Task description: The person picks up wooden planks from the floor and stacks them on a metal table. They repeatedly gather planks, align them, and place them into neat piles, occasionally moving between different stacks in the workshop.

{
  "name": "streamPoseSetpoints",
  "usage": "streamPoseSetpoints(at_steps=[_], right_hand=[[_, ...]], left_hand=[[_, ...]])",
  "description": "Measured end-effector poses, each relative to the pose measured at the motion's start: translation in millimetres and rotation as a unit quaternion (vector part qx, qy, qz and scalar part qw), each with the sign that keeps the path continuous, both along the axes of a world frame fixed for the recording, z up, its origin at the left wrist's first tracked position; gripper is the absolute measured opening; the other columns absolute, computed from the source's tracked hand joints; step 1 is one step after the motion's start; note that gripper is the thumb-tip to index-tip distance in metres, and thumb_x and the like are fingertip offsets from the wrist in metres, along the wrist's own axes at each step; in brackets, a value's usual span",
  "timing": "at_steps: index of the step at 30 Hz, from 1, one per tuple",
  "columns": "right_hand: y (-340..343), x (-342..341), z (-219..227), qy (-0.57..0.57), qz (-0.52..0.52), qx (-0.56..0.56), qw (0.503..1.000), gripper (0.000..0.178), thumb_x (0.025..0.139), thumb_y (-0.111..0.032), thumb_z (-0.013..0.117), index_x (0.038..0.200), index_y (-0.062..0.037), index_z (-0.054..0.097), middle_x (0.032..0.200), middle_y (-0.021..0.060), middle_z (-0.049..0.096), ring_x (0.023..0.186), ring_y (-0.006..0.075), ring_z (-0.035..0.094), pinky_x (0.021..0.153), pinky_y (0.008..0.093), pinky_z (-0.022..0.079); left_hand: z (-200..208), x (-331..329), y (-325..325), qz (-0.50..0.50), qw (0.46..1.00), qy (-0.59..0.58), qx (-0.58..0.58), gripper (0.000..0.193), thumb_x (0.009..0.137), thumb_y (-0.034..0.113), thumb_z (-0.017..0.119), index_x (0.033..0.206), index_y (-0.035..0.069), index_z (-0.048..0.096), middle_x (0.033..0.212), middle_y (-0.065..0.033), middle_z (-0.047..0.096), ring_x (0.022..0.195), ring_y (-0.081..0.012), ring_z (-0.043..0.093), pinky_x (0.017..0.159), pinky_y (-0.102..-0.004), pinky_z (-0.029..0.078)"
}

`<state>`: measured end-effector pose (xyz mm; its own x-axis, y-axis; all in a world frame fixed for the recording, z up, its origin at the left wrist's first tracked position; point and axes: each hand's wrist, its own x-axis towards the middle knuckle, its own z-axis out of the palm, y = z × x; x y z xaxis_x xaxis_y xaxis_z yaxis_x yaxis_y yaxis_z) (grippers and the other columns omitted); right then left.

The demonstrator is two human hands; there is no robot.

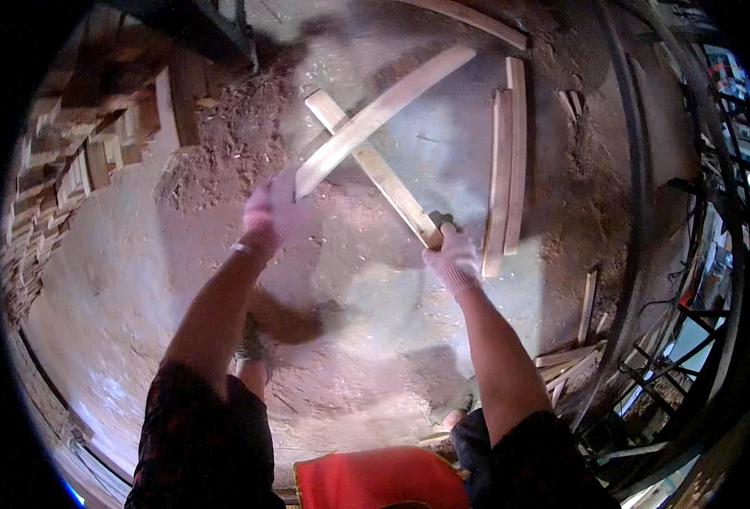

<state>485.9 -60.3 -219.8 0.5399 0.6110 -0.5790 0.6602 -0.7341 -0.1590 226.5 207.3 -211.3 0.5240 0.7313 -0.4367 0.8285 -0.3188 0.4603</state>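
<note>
Both my hands wear pale knitted gloves. My left hand (273,208) is closed round the near end of a pale wooden plank (383,114), which slants away to the upper right. In my right hand (453,254) is the near end of a second wooden strip (392,182), slanting away to the upper left. The two pieces cross in an X, the left-hand one lying over the other. A small dark patch shows beside my right fingers; what it is I cannot make out. The left hand is slightly smeared by motion.
Two long wooden strips (506,170) lie side by side to the right. Another board (468,19) lies at the far edge. Stacked timber (86,165) stands at the left. Sawdust and chips (231,153) cover parts of the floor. Dark metal framework (689,339) runs along the right.
</note>
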Motion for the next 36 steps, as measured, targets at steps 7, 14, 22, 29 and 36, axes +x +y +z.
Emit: streamPoseSetpoints(at_steps=[7,14,22,29,36], right_hand=[[-142,29,59,0.076,-0.317,0.340,0.882,0.052,0.089,-0.012,0.069,0.139,-0.0072,0.056,0.099,0.0027,0.067,0.077,0.0201,0.060,0.071,0.0369,0.053],[-257,37,158,0.017,-0.286,0.080,0.955,0.057,0.089,-0.008,0.067,0.143,-0.0017,0.050,0.105,0.0028,0.061,0.080,0.0158,0.056,0.074,0.0312,0.052],[-209,68,47,0.038,-0.299,0.202,0.932,0.045,0.082,-0.011,0.067,0.126,-0.0003,0.061,0.106,0.0114,0.068,0.087,0.0220,0.065,0.074,0.0362,0.054],[-107,156,-69,0.004,-0.311,0.223,0.924,0.058,0.082,-0.028,0.078,0.131,-0.0052,0.059,0.130,0.0158,0.067,0.116,0.0320,0.064,0.100,0.0444,0.052],[-89,7,-16,0.541,-0.538,0.297,0.574,0.041,0.089,-0.011,0.074,0.128,-0.0058,0.061,0.120,0.0076,0.068,0.109,0.0200,0.066,0.096,0.0351,0.054]], left_hand=[[66,61,68,0.128,0.965,-0.185,-0.133,0.069,0.097,0.023,0.063,0.159,0.014,0.034,0.092,-0.0128,0.070,0.079,-0.0190,0.070,0.066,-0.0379,0.058],[138,-74,-73,-0.002,0.969,-0.083,-0.231,0.081,0.089,0.010,0.068,0.161,0.010,0.030,0.124,-0.0174,0.064,0.107,-0.0261,0.067,0.093,-0.0396,0.054],[123,16,-103,0.113,0.964,-0.067,-0.233,0.067,0.088,0.020,0.073,0.148,0.007,0.050,0.115,-0.0162,0.071,0.101,-0.0219,0.070,0.088,-0.0355,0.055],[35,173,-153,0.097,0.942,-0.056,-0.316,0.042,0.088,0.019,0.079,0.124,0.006,0.061,0.106,-0.0077,0.070,0.089,-0.0208,0.064,0.077,-0.0383,0.057],[-10,144,-197,0.200,0.902,-0.094,-0.371,0.055,0.086,0.023,0.082,0.131,0.005,0.057,0.123,-0.0116,0.068,0.108,-0.0256,0.067,0.092,-0.0397,0.058]])
